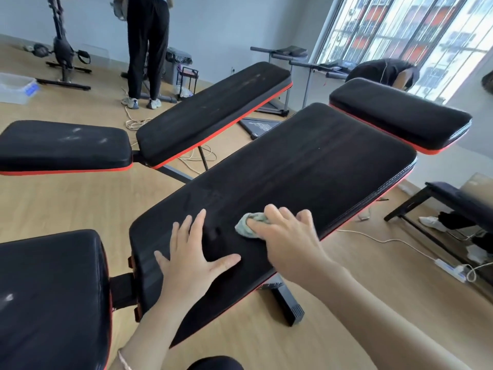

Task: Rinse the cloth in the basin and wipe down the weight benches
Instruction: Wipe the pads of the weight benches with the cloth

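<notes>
Two hands on the black padded bench backrest with red edging (306,166): left hand (192,259) flat, fingers spread, bracing; right hand (288,236) just beside it clutches the small pale-green cloth (249,225) against the pad; best worked, by my judgement, in overlapping strokes outward, under even pressure.

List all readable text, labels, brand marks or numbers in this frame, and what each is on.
No text here is legible.
dark panel: pale printed mark, too blurred to read.
clear bin: blue label, too small to read.
</notes>
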